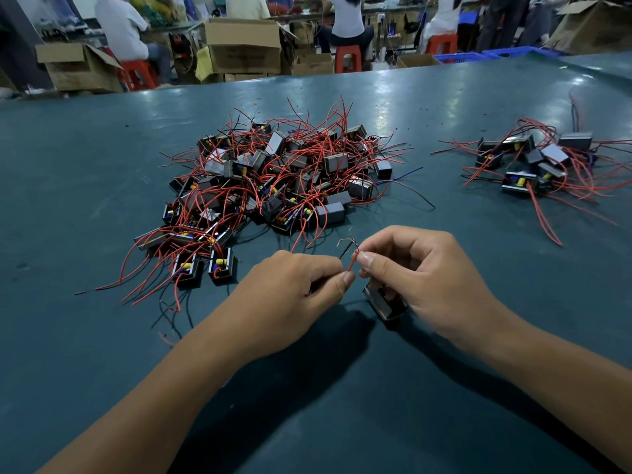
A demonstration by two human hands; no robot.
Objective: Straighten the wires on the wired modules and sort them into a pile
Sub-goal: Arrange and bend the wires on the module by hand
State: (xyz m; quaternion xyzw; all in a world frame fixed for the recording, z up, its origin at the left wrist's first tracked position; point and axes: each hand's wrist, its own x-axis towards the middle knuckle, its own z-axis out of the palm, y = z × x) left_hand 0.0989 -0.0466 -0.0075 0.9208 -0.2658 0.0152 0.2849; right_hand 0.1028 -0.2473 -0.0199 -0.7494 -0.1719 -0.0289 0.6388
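One small black wired module [384, 304] hangs just below my right hand [420, 278], close above the table. Its red wire [352, 263] and a black wire with bare frayed ends rise between my two hands. My right hand pinches the red wire near its tip with thumb and forefinger. My left hand [290, 292] pinches the wires lower down, its fingers curled. A big tangled heap of modules [273, 179] with red wires lies in the middle of the table. A smaller pile [533, 165] lies at the right.
The green table [102, 336] spreads wide around my hands. Beyond its far edge stand cardboard boxes [242, 46], red stools and several seated people. Blue crates [458, 57] sit at the back right.
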